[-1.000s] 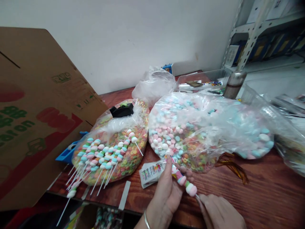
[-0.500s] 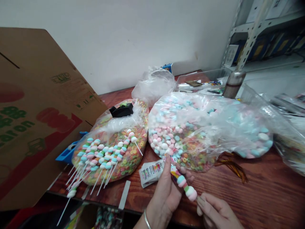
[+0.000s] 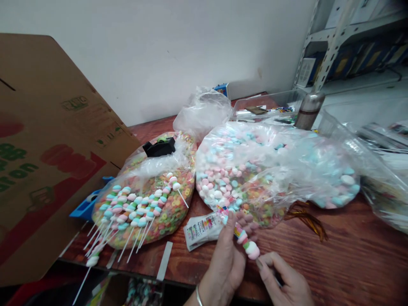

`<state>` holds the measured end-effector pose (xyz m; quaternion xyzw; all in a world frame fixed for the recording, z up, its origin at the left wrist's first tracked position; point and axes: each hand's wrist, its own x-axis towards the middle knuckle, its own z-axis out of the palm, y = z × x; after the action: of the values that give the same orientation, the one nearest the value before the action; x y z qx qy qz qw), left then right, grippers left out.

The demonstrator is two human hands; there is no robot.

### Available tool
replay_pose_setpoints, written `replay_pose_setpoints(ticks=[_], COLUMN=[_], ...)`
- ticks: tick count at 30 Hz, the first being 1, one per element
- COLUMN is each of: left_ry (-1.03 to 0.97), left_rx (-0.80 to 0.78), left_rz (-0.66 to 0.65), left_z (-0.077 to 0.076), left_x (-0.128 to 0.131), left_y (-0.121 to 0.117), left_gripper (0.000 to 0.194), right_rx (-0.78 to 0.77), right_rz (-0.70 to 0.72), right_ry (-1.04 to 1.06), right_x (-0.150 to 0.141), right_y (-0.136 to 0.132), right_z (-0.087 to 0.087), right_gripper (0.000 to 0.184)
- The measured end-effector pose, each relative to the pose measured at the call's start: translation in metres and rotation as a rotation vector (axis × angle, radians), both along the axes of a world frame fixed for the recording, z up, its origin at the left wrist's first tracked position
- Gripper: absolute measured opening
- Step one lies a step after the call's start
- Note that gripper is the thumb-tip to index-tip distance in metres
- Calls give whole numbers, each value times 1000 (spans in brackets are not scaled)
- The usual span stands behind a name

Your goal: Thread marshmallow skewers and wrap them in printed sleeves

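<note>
My left hand (image 3: 228,259) is closed around a small printed plastic bag (image 3: 224,212), thumb on top. A marshmallow skewer (image 3: 252,250) of pink, white and blue marshmallows with green rings lies partly in that bag, its lower end sticking out toward my right hand (image 3: 282,280). The right thumb and fingers pinch the skewer's end just below the last marshmallow; the stick itself is mostly hidden by them. Under and beside my left hand lies a stack of flat printed bags (image 3: 199,231). Finished-looking skewers (image 3: 137,208) rest in a row on a bag of ring-shaped candy (image 3: 181,204) to the left.
A large bag of marshmallows (image 3: 216,157) lies behind my hands. A black tape dispenser (image 3: 159,147) sits on the ring bag, a blue one (image 3: 83,206) beside the cardboard box (image 3: 63,140). Gold twist ties (image 3: 309,223), a metal bottle (image 3: 308,112) and a clear tray (image 3: 270,102) are on the right.
The right hand has moved slightly toward the left hand, and the skewer sits a little deeper in the bag. The whole view has shifted slightly.
</note>
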<state>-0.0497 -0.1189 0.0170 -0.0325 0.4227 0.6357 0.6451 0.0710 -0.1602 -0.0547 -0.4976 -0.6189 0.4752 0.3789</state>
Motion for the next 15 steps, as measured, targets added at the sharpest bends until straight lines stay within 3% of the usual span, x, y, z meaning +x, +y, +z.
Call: replay_pose_setpoints(ticks=[4, 6, 8, 12, 13, 15], left_ry=[44, 42, 15, -20, -14, -19], left_rx=[110, 104, 69, -14, -8, 18], left_rz=[79, 85, 80, 95, 90, 51], left_z=[2, 2, 2, 1, 1, 1], left_x=[-14, -15, -13, -3, 1, 7], left_y=[6, 8, 10, 9, 7, 4], left_gripper=[24, 20, 23, 22, 22, 24], right_rx=[-106, -78, 77, 729, 830, 840], right_rz=[16, 28, 47, 63, 59, 64], right_ry=[71, 82, 14, -276, -330, -365], right_x=[1, 1, 2, 8, 9, 8], right_y=[4, 4, 4, 7, 9, 13], right_z=[1, 2, 3, 2, 3, 5], right_gripper=[38, 38, 35, 15, 14, 15])
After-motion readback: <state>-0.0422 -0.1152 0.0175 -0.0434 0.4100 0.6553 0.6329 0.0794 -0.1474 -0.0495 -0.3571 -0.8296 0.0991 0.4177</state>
